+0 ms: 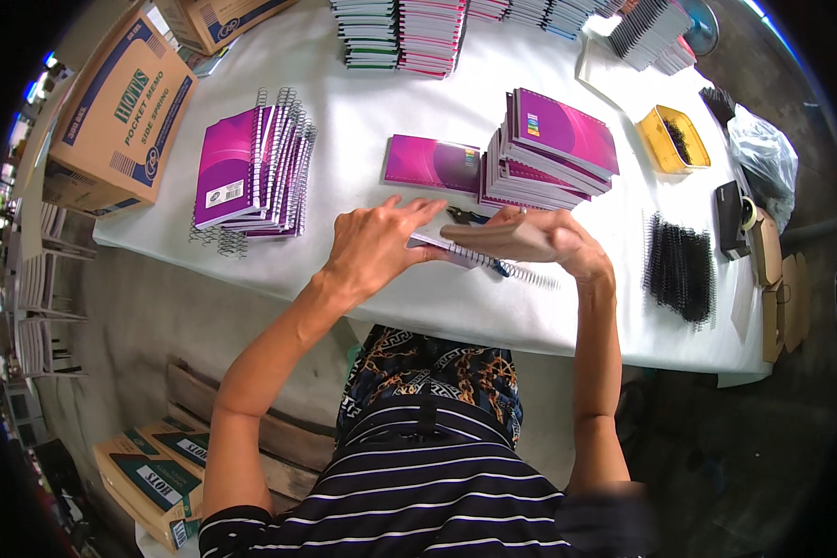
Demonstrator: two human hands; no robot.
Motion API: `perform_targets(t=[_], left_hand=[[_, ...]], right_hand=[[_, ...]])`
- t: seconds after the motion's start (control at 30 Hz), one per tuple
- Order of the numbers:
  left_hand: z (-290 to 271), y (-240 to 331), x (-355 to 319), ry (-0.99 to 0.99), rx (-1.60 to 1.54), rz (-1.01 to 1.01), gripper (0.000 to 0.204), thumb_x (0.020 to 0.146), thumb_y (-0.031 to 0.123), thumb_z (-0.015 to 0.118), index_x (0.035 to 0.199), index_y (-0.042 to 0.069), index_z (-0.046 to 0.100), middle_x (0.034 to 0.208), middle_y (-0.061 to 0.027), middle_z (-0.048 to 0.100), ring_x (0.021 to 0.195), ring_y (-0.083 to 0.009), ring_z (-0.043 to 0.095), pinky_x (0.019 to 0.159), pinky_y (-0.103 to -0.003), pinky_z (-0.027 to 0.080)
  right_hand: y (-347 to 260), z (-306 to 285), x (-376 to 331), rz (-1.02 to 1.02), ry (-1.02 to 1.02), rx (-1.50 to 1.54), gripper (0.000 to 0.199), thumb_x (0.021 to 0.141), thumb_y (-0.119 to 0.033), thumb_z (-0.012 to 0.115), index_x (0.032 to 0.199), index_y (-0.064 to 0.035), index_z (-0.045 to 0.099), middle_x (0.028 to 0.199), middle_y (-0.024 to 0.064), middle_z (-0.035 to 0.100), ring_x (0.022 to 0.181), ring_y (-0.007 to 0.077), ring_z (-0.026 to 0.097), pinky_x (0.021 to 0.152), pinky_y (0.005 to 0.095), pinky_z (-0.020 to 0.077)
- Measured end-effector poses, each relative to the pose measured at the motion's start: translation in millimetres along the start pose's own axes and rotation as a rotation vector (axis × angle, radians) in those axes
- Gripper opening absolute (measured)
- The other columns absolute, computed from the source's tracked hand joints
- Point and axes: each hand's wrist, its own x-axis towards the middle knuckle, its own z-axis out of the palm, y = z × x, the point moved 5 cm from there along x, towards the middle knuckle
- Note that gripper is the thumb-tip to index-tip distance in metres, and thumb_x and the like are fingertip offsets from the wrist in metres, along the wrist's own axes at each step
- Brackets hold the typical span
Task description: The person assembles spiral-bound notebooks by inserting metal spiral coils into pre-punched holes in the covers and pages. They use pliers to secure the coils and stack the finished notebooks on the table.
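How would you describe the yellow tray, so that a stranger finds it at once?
Start at the white table and go to its far right part. Right of the purple notebook stack sits the yellow tray, holding small dark pieces. It is the only yellow thing there.

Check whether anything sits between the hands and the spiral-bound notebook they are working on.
Nothing visible does: the left hand and right hand already rest on the spiral-bound notebook with the brown cardboard back, above the white table.

A brown carton (121, 116) with blue print sat at the table's (363, 130) left edge, another (223, 19) at its far-left corner.
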Motion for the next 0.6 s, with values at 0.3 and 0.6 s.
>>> perform_targets(t=[0.3,0.6], left_hand=[[8.9,-29.7,7.4,0.103,-0.463,0.002,0.088,0.065,0.028,0.085,0.143,0.02,0.045,0.13,-0.0103,0.06,0.118,-0.0262,0.059,0.096,-0.037,0.052],[34.3,-39.9,2.6,0.22,-0.852,-0.083,0.108,0.063,0.038,0.083,0.152,0.023,0.023,0.125,-0.0123,0.064,0.103,-0.0259,0.068,0.089,-0.036,0.055]], right_hand=[[-7.2,9.3,16.5,0.341,-0.03,-0.492,0.073,0.075,-0.064,0.062,0.113,-0.0016,0.07,0.108,0.0188,0.066,0.101,0.0318,0.061,0.09,0.0411,0.0474],[3.6,3.7,14.7,0.217,0.062,-0.292,0.067,0.083,-0.06,0.059,0.109,0.0013,0.071,0.089,0.0209,0.069,0.087,0.0314,0.065,0.081,0.0394,0.0516]])
